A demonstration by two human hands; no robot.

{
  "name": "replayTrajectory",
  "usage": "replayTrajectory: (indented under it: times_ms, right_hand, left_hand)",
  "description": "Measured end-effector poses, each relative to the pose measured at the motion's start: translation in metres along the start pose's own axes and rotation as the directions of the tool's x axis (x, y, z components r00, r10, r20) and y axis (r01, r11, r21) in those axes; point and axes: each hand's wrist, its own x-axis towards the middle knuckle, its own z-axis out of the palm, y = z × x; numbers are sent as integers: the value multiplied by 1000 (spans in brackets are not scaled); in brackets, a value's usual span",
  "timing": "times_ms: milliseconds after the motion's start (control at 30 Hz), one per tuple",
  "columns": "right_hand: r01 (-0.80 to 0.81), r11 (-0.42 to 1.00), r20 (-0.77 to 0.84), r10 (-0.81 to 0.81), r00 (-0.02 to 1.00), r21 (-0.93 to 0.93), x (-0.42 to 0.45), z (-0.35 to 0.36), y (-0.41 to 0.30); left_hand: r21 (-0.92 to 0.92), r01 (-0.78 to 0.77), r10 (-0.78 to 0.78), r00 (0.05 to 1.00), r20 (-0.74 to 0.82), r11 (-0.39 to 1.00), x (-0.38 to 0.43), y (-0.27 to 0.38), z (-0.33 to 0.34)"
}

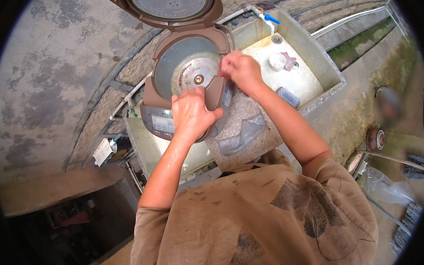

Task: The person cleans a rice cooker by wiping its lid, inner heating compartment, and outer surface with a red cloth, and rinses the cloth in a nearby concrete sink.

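A brown electric rice cooker (152, 96) stands with its lid (169, 7) raised. The inner pot is out, so the stained round heating plate (194, 75) shows at the bottom of the cavity. My left hand (191, 110) grips the cooker's front rim beside the control panel (163, 123), thumb towards the right. At the cooker's right rim, my right hand (244, 69) is bent around a red cloth-like piece (224, 74), mostly hidden by the fingers and blurred. The cooker sits over a stone slab (243, 109), on which a grey mesh cloth (242, 136) lies.
A tiled sink basin (306, 80) to the right holds a white cup-like container (277, 61), a red-and-white piece (289, 62) and a scrubbing brush (288, 97). A blue-handled tap (271, 19) is above it. Mops (413, 166) and a plastic bag (387, 186) lie at far right.
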Motion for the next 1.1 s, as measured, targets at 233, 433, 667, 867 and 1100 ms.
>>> replayTrajectory:
  times_ms: [233, 433, 667, 867, 1100]
  right_hand:
    - [26, 987, -40, -33, 999, -161, 14, 8, -9]
    - [32, 991, -32, -37, 999, -133, 15, 3, -7]
    - [-346, 628, 130, 364, 922, 697, -3, -11, 8]
    - [309, 937, -141, -288, 947, 165, 51, -3, 28]
    - [-91, 950, -132, 135, 982, 297, 96, 30, 39]
  left_hand:
    - [-17, -63, 61, 995, -79, 998, 3, -4, 3]
    - [23, -21, 22, 999, -24, 1000, 2, -5, 3]
    - [1, -37, 37, 999, -24, 999, 1, -10, -5]
    - [-23, -86, 84, 995, -47, 996, -4, -17, -5]
    - [13, -74, 74, 997, -5, 997, -3, -14, -7]
